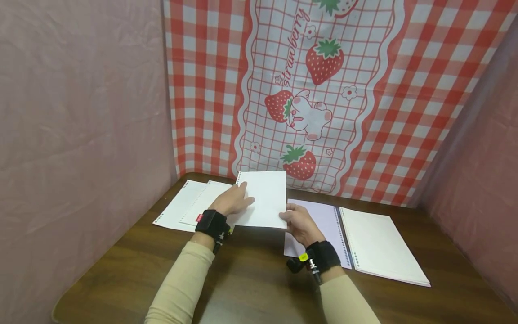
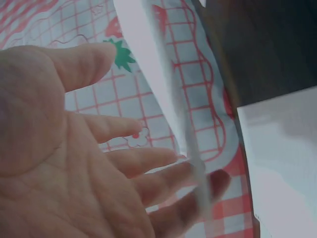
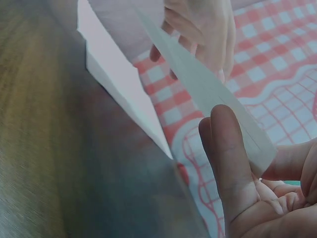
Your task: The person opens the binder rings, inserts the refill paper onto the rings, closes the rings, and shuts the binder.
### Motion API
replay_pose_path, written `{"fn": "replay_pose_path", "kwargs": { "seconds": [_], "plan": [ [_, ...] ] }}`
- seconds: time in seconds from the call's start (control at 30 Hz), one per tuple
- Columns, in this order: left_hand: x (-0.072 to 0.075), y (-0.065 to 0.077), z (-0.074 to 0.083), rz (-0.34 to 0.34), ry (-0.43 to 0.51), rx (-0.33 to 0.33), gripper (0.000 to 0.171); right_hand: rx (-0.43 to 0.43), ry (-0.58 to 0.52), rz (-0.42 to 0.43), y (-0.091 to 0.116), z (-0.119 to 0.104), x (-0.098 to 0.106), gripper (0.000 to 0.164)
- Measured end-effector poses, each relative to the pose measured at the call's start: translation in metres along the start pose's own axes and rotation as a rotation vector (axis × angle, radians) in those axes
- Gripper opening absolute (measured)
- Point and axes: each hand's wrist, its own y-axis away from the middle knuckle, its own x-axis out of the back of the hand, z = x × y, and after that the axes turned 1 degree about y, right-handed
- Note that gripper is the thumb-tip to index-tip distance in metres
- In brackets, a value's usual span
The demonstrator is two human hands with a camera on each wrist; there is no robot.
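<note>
A white loose-leaf sheet (image 1: 265, 200) with punched holes along its left edge is held up above the table. My right hand (image 1: 301, 225) pinches its lower right corner between thumb and fingers. At the sheet's left side is my left hand (image 1: 232, 200), fingers loosely extended and thumb apart. In the left wrist view the sheet (image 2: 153, 74) shows nearly edge-on, with the fingertips right at its edge. To the left, white punched sheets (image 1: 174, 204) lie overlapping on the table. An opened loose-leaf notebook lies at right, with a lavender page (image 1: 323, 225) and a white paper stack (image 1: 382, 243).
The brown wooden table (image 1: 121, 274) has a rounded left corner. A red-and-white checked strawberry cloth (image 1: 210, 90) hangs behind it. Pink fabric walls (image 1: 81, 135) stand at both sides. The notebook's dark spine (image 1: 344, 238) runs between the lavender page and white stack.
</note>
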Motion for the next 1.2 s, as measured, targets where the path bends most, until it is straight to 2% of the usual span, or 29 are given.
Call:
{"fn": "replay_pose_path", "kwargs": {
  "seconds": [0.17, 0.3, 0.43, 0.57, 0.7, 1.03, 1.2],
  "plan": [
    [0.004, 0.000, 0.007, 0.066, 0.088, -0.045, 0.071, 0.028, -0.042, 0.006, 0.002, -0.011, 0.013, 0.037],
    [0.004, 0.000, 0.010, 0.089, 0.145, -0.078, 0.068, 0.036, -0.050, 0.009, 0.005, -0.019, 0.023, 0.035],
    [0.003, 0.001, 0.013, 0.091, 0.172, -0.115, 0.065, 0.033, -0.060, 0.012, 0.007, -0.023, 0.033, 0.042],
    [0.000, 0.002, 0.016, 0.084, 0.179, -0.158, 0.063, 0.036, -0.078, 0.017, 0.008, -0.025, 0.039, 0.049],
    [-0.003, 0.002, 0.018, 0.074, 0.177, -0.201, 0.062, 0.043, -0.067, 0.028, 0.009, -0.026, 0.043, 0.050],
    [-0.006, 0.003, 0.027, 0.055, 0.174, -0.229, 0.064, 0.049, 0.033, 0.081, 0.012, -0.030, 0.064, 0.052],
    [-0.009, 0.002, 0.029, 0.081, 0.181, -0.299, 0.060, 0.043, 0.069, 0.090, 0.016, -0.032, 0.079, 0.055]
  ]
}}
